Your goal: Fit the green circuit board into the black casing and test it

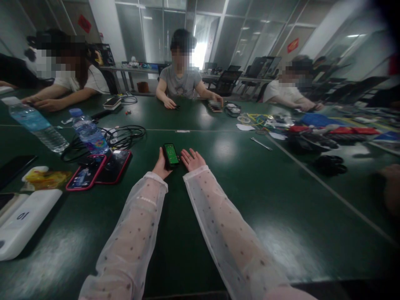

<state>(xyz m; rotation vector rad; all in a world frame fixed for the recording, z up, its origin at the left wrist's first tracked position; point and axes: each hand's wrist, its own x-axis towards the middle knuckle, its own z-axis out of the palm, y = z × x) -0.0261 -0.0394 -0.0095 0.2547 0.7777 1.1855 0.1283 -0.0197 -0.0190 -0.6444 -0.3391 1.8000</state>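
My left hand (pixel 161 167) is closed around a small black handheld case with a green face (pixel 171 155), which looks like a circuit board or a lit screen; the blur hides which. The case is tilted up toward me, just above the green tabletop (pixel 184 208). To its right, my right hand (pixel 193 159) lies palm up with fingers spread, holding nothing and slightly apart from the case. Sheer white dotted sleeves cover both forearms.
Left of my arms are two red-edged phones (pixel 86 173), a black cable (pixel 131 132), water bottles (pixel 90 132) and a white power bank (pixel 29 221). A wrench (pixel 261 143) and tangled wires (pixel 265 121) lie to the right. Several people sit around the table, one directly opposite (pixel 180 81).
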